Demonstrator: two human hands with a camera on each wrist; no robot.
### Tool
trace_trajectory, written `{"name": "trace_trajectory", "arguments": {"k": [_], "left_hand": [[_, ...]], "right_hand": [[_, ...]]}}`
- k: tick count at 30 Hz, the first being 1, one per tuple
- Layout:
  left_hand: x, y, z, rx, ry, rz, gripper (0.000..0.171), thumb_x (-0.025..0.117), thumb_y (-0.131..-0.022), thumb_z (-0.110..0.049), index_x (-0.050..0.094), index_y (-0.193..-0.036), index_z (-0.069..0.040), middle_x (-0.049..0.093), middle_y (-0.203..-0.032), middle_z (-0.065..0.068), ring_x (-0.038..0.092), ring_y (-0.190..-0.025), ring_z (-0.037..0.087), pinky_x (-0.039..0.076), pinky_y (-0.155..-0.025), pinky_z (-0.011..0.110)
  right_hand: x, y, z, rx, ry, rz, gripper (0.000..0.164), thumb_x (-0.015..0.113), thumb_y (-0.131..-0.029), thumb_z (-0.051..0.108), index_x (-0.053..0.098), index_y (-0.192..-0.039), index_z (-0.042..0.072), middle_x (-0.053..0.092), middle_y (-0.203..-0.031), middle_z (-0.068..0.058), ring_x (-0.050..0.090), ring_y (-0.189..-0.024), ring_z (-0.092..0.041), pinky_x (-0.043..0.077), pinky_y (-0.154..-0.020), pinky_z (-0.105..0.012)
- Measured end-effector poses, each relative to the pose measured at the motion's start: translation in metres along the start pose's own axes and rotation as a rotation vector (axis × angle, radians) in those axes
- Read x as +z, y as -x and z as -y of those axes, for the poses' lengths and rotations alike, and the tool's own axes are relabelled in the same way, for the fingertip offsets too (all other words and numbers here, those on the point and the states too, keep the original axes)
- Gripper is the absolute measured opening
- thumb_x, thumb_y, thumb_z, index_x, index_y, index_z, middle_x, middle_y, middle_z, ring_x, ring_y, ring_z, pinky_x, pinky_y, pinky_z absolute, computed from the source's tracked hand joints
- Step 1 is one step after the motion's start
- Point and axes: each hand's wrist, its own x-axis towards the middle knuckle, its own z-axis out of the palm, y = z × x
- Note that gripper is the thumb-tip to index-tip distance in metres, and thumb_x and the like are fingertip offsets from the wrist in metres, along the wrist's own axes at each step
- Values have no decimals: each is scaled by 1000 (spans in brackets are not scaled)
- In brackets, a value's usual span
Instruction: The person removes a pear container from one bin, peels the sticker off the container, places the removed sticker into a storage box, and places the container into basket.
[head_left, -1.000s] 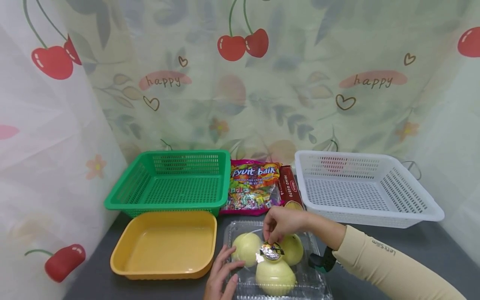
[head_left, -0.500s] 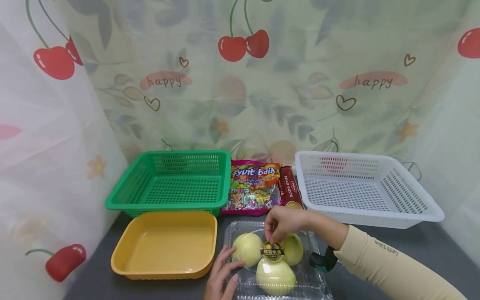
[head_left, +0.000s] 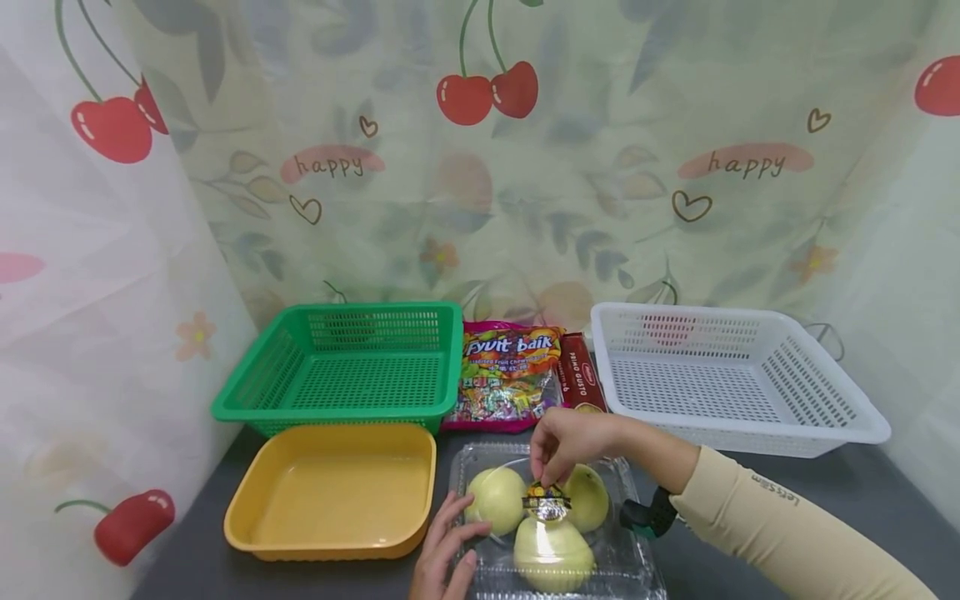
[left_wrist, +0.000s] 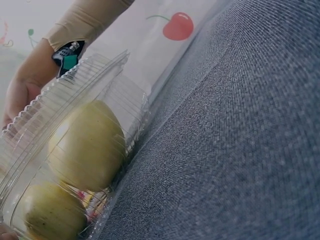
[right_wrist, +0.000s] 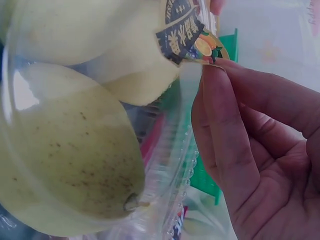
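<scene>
A clear plastic clamshell box holds several pale yellow-green pears at the front of the table. On its lid is a round black-and-gold sticker, printed with oranges in the right wrist view. Thumb and forefinger of my right hand pinch the sticker's upper edge, with the sticker partly lying over the lid. My left hand rests on the box's left side, fingers spread. From the left wrist, the pears show through the box wall, with the right hand beyond the lid.
A yellow tray stands left of the box, with a green basket behind it. At the back lie a candy bag and a red packet. A white basket stands at the back right.
My right fingers stay at the sticker's edge, shifting only slightly, while the shine on the sticker changes. The left hand holds its place on the box.
</scene>
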Motion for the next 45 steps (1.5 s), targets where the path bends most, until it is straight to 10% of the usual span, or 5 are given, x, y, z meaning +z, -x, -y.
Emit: {"name": "trace_trajectory", "arguments": {"k": [20,34,45], "left_hand": [[2,1,4,52,-47,-44,29,56,-84,-3,68,-100,-23,53,-131,-3,36,-133,25,37,-101,55],[-1,-1,-2,5,14,16,30,52,-85,-2,67,-101,-23,51,-133,0,32,-134,38,30,-104,60],[6,1,8,141,-65,-78,37,56,-80,1,66,-99,-30,54,-131,-5,28,-136,1,37,-98,57]], "right_hand": [[-7,5,6,-30,6,16,3,68,-79,-1,69,-81,-3,68,-74,-5,63,-65,-11,58,-64,-32],[-11,7,4,-47,-23,19,4,68,-80,0,69,-82,-4,69,-74,-4,64,-66,-10,58,-64,-30],[-28,16,9,-68,-31,-88,10,69,-82,7,69,-86,-3,71,-79,-6,65,-69,-13,58,-69,-36]]}}
